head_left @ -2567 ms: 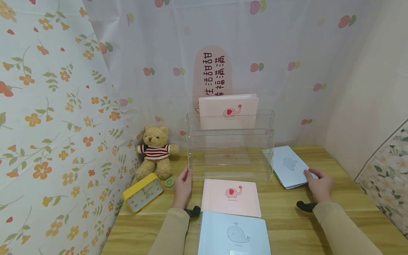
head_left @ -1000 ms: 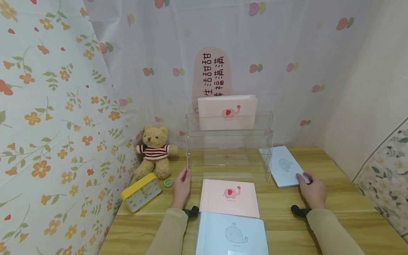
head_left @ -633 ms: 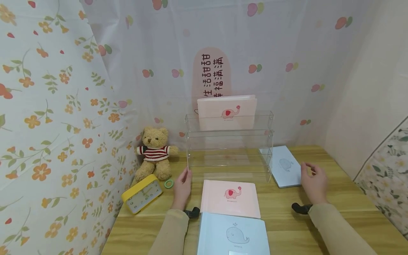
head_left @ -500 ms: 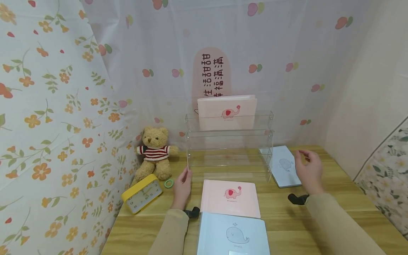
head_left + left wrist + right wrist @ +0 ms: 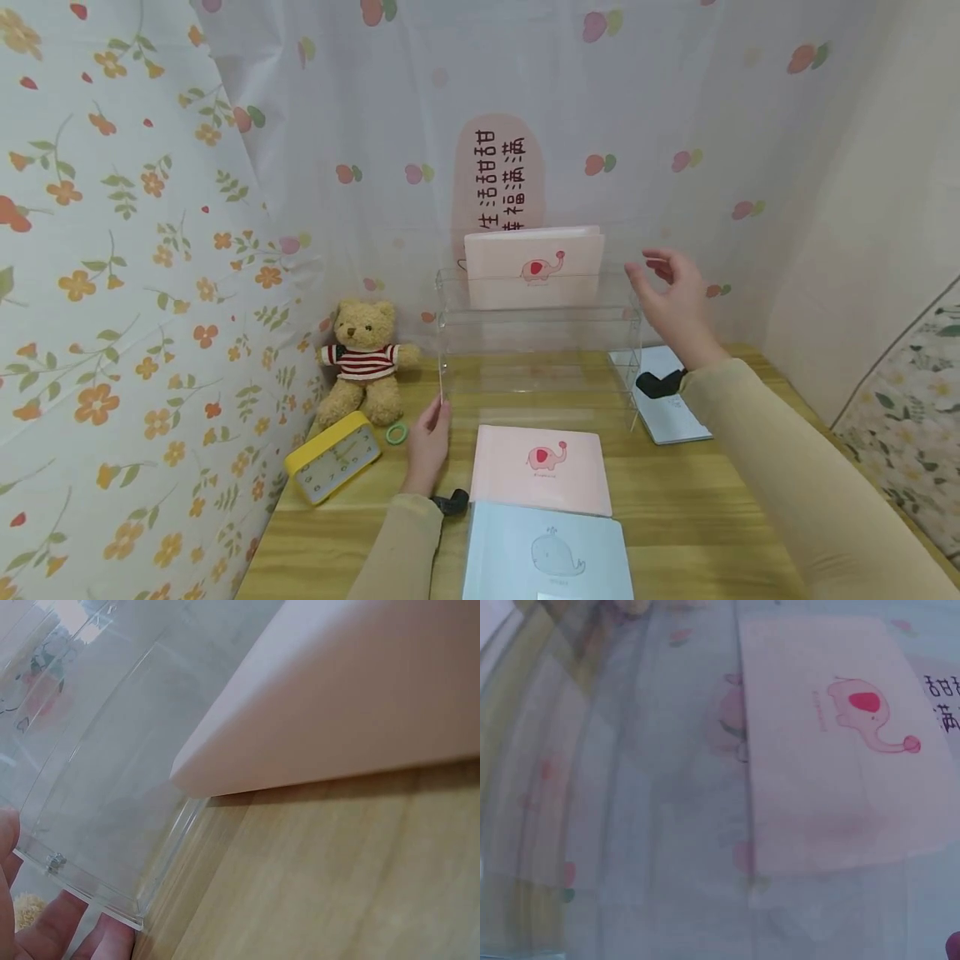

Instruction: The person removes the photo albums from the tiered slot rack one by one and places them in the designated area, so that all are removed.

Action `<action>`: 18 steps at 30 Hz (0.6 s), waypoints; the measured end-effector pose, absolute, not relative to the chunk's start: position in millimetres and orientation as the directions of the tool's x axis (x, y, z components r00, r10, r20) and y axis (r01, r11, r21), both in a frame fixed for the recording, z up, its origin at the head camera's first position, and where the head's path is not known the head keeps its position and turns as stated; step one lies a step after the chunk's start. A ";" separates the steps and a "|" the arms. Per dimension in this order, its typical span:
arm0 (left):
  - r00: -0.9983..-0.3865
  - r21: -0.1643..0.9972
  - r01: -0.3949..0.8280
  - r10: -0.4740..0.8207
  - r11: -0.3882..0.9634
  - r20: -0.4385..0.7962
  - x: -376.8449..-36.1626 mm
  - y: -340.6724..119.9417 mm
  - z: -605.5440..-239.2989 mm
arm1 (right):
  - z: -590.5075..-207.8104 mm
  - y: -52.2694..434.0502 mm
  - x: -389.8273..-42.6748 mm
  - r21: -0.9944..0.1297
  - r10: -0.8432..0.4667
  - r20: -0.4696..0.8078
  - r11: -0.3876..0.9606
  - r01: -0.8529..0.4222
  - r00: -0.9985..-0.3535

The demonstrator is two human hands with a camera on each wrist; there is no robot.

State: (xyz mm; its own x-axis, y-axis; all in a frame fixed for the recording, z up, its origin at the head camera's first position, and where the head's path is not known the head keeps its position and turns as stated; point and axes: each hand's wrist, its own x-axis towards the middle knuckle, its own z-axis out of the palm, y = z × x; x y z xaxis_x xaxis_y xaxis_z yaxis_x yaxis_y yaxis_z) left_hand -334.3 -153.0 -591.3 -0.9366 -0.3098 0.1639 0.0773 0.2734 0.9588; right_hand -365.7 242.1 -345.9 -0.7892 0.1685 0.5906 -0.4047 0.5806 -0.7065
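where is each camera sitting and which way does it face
Head: worn on the head, faces forward and down at the clear rack; both sleeved arms, left hand and right hand show.
Left wrist: low by the table, faces the rack's corner; fingertips show.
Right wrist: faces the upright pink book; no hand shows.
Shared: rack and pink book.

A pink arched sign (image 5: pixel 498 179) on the curtain behind the clear rack carries dark Chinese characters in two upright columns: 生活甜甜 and 幸福满满, the lowest characters partly hidden by the standing pink book (image 5: pixel 534 267). The right wrist view shows only 甜甜 and part of 满 at its edge. The yellow clock (image 5: pixel 332 457) bears dial numerals too small to read
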 end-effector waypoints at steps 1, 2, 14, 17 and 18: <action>-0.937 0.959 0.074 -0.311 0.272 0.161 -334.2 -152.6 -591.2 | -338.6 238.4 -369.4 -0.708 0.157 0.581 0.582 -0.401 -0.799; -0.937 0.960 0.073 -0.311 0.271 0.159 -334.1 -152.2 -591.0 | -332.4 235.1 -373.3 -0.707 0.142 0.572 0.584 -0.398 -0.808; -0.938 0.961 0.083 -0.304 0.265 0.165 -334.2 -154.0 -593.4 | -314.3 198.9 -409.4 -0.771 0.066 0.424 0.550 -0.321 -0.903; -0.938 0.961 0.109 -0.294 0.255 0.184 -334.5 -152.8 -595.1 | -318.6 194.7 -417.1 -0.802 0.078 0.408 0.508 -0.316 -0.910; -0.937 0.960 0.119 -0.292 0.252 0.193 -334.7 -152.6 -595.0 | -319.7 193.6 -419.3 -0.808 0.080 0.409 0.495 -0.321 -0.909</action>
